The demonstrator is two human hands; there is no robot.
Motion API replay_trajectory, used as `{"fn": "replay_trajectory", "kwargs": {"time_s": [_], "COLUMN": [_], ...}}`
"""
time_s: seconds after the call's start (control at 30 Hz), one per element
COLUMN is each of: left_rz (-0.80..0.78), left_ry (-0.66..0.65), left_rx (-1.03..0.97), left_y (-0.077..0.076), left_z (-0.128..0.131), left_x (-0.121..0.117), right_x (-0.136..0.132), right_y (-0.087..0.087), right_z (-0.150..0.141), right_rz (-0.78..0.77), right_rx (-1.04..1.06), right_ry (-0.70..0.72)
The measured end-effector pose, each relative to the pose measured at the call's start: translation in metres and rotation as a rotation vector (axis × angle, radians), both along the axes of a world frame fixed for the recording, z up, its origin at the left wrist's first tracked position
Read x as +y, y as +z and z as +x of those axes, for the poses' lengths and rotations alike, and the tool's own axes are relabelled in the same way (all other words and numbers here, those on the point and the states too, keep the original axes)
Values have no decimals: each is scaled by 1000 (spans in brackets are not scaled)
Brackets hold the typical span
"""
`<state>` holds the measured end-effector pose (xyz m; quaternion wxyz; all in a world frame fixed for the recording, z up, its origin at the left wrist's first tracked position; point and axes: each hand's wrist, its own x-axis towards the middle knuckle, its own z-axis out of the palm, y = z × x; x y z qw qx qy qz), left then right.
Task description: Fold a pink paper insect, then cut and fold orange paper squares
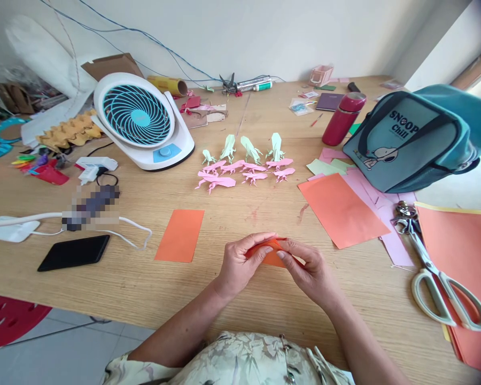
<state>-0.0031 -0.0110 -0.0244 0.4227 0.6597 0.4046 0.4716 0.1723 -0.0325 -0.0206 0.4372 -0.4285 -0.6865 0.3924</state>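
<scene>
Between my two hands is a folded piece of orange paper (pixel 273 259), held just above the table near its front edge. My left hand (pixel 242 263) pinches its left side, thumb on top. My right hand (pixel 308 267) grips the right side the same way, and both thumbs come close together at the upper fold. Part of the paper is hidden behind the fingers. To the left lies a flat orange paper rectangle (pixel 180 235). Farther back stand several folded pink paper figures (pixel 220 182) and several pale green ones (pixel 276 147).
At the right are a large orange sheet (pixel 342 210), scissors (pixel 441 272), more orange sheets (pixel 465 240), a teal bag (pixel 412 136) and a red flask (pixel 343 118). On the left are a fan (pixel 139 117), a black phone (pixel 74 252) and a white cable (pixel 134 220).
</scene>
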Motion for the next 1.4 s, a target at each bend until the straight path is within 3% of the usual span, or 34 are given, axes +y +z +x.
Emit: {"fn": "replay_trajectory", "kwargs": {"time_s": [0.13, 0.27, 0.57, 1.4], "left_rz": [1, 128, 218, 293], "left_ry": [-21, 5, 57, 78], "left_rx": [-16, 18, 71, 145], "left_y": [1, 4, 7, 5], "left_z": [-1, -2, -2, 2], "left_x": [0, 1, -1, -3], "right_x": [0, 2, 3, 0], "right_y": [-2, -3, -12, -8], "right_z": [-1, 0, 1, -3], "right_rz": [69, 113, 267, 168], "right_rx": [18, 3, -119, -71], "right_ry": [-6, -16, -140, -284]}}
